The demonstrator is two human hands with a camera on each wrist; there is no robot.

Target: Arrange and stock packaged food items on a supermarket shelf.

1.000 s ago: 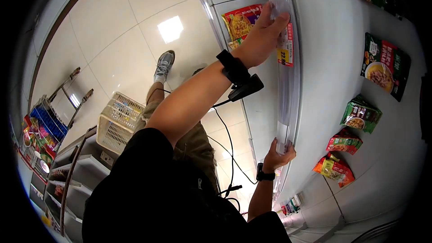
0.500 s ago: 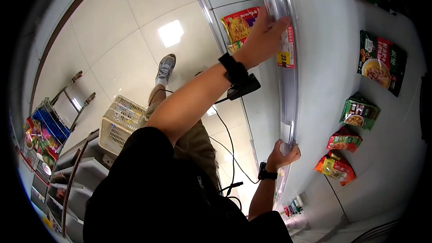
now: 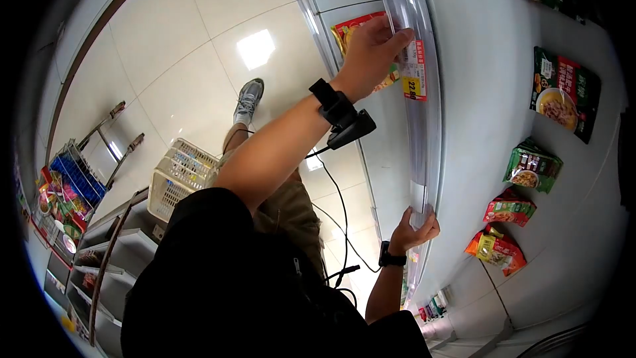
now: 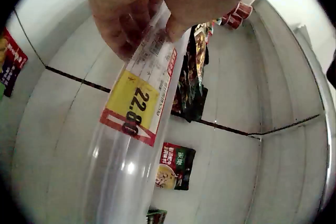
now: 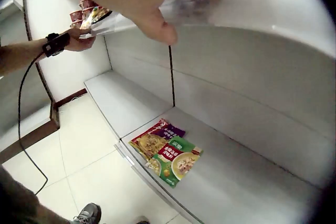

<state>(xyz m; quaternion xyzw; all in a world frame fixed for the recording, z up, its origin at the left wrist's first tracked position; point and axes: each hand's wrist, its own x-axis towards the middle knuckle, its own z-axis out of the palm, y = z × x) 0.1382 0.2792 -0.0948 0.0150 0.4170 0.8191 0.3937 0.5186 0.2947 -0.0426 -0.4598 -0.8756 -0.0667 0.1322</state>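
Observation:
A clear plastic label strip (image 3: pixel 420 142) runs along the front edge of a white shelf (image 3: pixel 470 99). Near its far end, my left hand (image 3: pixel 370 56) pinches the strip between thumb and fingers, right above a price tag (image 4: pixel 131 103) reading 22.80 on yellow. In the left wrist view, some fingers pass behind the clear plastic. Farther down the same strip, my right hand (image 3: pixel 413 232) grips the edge, its thumb (image 5: pixel 160 28) showing below the shelf front in the right wrist view.
Seasoning pouches stand on the shelf, among them a dark green one (image 3: pixel 563 93) and an orange-red one (image 3: pixel 497 250). More pouches (image 5: pixel 181 161) lie on the lower shelf. A cream basket (image 3: pixel 182 176) and a loaded cart (image 3: pixel 73 185) are on the left; a cable (image 3: pixel 341 219) hangs between the arms.
My left hand has shifted slightly left, and the strip's far end with the price tag has come left with it, away from the shelf edge. My right hand keeps its grip in nearly the same place.

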